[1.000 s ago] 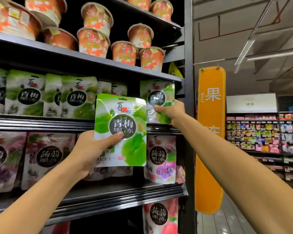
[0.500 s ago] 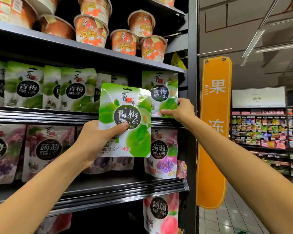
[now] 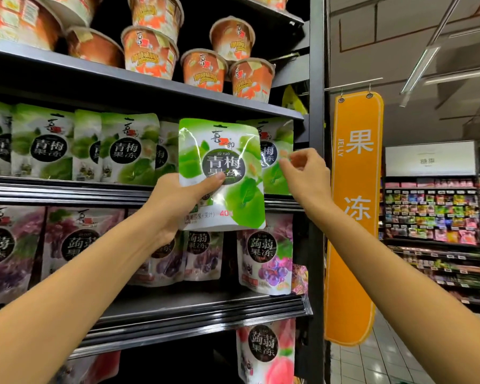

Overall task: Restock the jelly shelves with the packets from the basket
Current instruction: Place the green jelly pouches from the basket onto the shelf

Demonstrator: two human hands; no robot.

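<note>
Well, from my remote seat the biggest thing in view is the dark shelving rack [image 3: 161,314], and I take its black upright post [image 3: 316,217] as my marker. Just right of the post hangs an orange sign [image 3: 352,217] with white characters. Left of the post, the top shelf carries orange cups [image 3: 150,51]. The shelf under it holds a row of green packets [image 3: 128,151] standing upright, and the one below that holds purple packets [image 3: 78,245]. At the bottom, just left of the post, I see a pink packet [image 3: 263,353].

The held packet [image 3: 227,151] is a glossy pouch in white and green. It shows green fruit and leaves, a round dark label with white characters, a red mark near the top and a red "40%" low down. It stands upright, long axis vertical, top edge up, printed face toward me. It sits a little left of the post, in front of the green row, and partly covers the end packet [image 3: 277,178] nearest the post. Its lower part hangs past that shelf's front rail.

My left hand [image 3: 175,200] grips the pouch at its lower left. The thumb lies across the front, at the dark label's lower edge, and the fingers are hidden behind. My right hand [image 3: 302,176] sits between the pouch and the post. Its fingers are curled, with thumb and forefinger tips close together at the end packet. That spot is blurred, so I cannot tell whether they pinch it.
</note>
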